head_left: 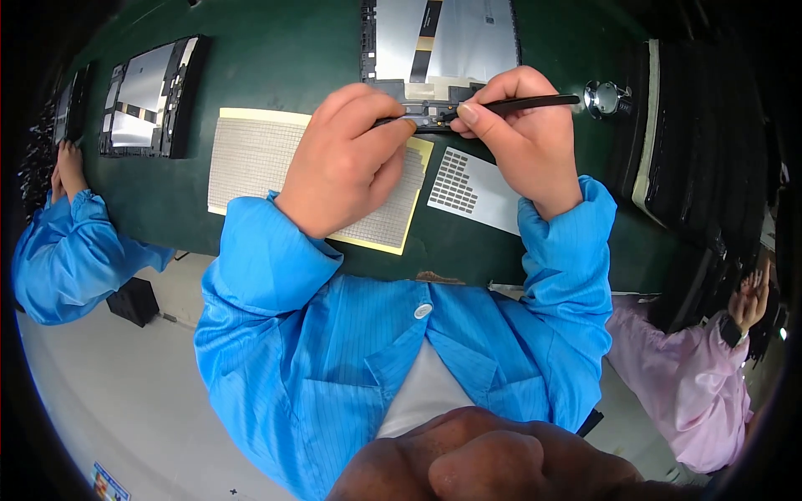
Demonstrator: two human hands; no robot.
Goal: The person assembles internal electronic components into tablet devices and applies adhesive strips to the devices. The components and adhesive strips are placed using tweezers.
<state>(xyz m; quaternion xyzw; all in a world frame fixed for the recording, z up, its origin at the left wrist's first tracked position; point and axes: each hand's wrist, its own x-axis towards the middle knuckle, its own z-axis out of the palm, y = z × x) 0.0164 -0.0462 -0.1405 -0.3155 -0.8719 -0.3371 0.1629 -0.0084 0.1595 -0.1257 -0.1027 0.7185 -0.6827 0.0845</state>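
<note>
A flat device panel [476,46] with a silver plate, a black-and-orange ribbon strip and a dark frame lies on the bench in front of me. My right hand [535,142] is closed around slim black tweezers [539,103], pinched between thumb and fingers, their tip down at the panel's near edge. My left hand [342,163] rests at the same edge, thumb and forefinger pressed together. Whatever those fingers pinch is too hidden to name. Under my left hand lies a cream sheet with a fine grid [251,159]. Beside it is a white sheet of small grey rectangles [497,198].
Another panel [142,96] lies on the green bench [267,67] to the left. A round shiny metal object [607,98] sits at right, before a stack of black slabs [702,134]. Co-workers in blue [71,255] and pink [685,380] sleeves are on either side.
</note>
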